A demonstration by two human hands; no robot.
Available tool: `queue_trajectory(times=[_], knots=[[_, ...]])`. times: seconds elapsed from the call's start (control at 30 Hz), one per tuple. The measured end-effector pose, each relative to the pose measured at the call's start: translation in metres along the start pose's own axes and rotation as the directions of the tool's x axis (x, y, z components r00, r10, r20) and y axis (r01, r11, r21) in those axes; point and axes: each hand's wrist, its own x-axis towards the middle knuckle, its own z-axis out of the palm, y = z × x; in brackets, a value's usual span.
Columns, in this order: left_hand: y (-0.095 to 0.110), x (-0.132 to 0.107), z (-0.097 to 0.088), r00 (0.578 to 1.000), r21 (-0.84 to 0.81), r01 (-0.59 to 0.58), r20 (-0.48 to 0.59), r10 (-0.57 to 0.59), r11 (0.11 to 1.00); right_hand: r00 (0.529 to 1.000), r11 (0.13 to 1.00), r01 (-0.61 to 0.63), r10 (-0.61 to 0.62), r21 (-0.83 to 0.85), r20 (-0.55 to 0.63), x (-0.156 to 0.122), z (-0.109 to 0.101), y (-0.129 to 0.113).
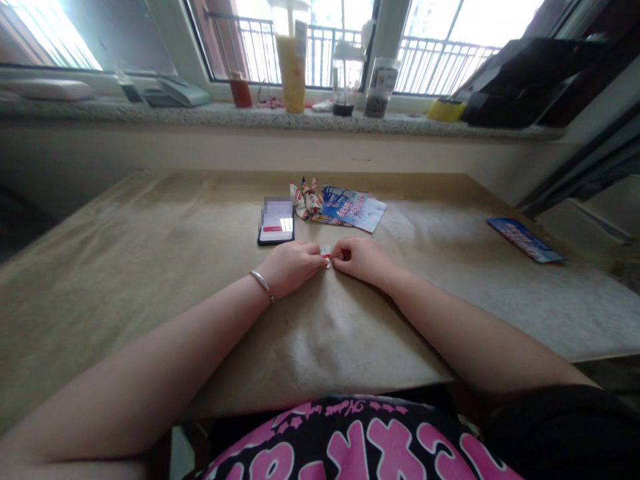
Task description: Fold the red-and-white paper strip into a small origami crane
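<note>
A small piece of printed paper (326, 252), white with red, lies low over the table between my hands. My left hand (294, 265), with a silver bangle at the wrist, has its fingers closed on the paper's left side. From the other side, my right hand (361, 260) pinches the paper between thumb and curled fingers. The fingers cover much of it, so its exact shape is hard to make out. Just beyond my hands are a phone (278, 225) with a lit screen, a pointed folded-paper piece (307, 199) and several overlapping blue leaflets (353, 208).
A pale cloth covers the table (150, 267). Another blue leaflet (525, 240) lies at the far right. On the stone windowsill (200, 119) stand a tall yellow cup (293, 73), a red container (241, 91), clear containers (383, 87) and a black box (520, 87).
</note>
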Motion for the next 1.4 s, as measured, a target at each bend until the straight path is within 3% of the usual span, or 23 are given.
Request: queue_trajectory(times=[0.27, 0.67, 0.87, 0.97, 1.1, 1.27, 1.4], knots=[[0.001, 0.002, 0.0, 0.999, 0.026, -0.012, 0.036, 0.011, 1.0, 0.995, 0.978, 0.096, -0.1, -0.188, -0.015, -0.005, -0.005, -0.01], [0.002, 0.002, -0.004, 0.998, 0.052, 0.008, 0.067, -0.011, 0.999, 0.99, 0.955, 0.138, -0.142, -0.264, 0.002, -0.008, -0.007, -0.009], [0.0, 0.001, -0.002, 0.996, 0.02, 0.026, 0.083, -0.027, 0.999, 0.968, 0.899, 0.249, -0.237, -0.361, 0.078, -0.014, -0.014, -0.008], [0.0, 0.0, 0.0, 0.997, 0.001, 0.031, 0.072, -0.031, 1.0, 0.962, 0.899, 0.271, -0.26, -0.344, 0.078, -0.015, -0.015, -0.006], [-0.001, -0.001, 0.003, 0.999, -0.053, 0.049, 0.017, -0.049, 0.997, 0.972, 0.943, 0.222, -0.234, -0.248, -0.021, -0.012, -0.01, 0.001], [-0.004, 0.0, 0.01, 0.98, -0.249, 0.189, -0.007, -0.197, 0.95, 0.965, 0.963, 0.252, -0.257, -0.094, -0.051, -0.004, -0.001, 0.01], [-0.004, 0.001, 0.011, 0.963, -0.303, 0.259, 0.012, -0.268, 0.917, 0.945, 0.94, 0.317, -0.324, -0.125, -0.045, -0.002, -0.001, 0.007]])
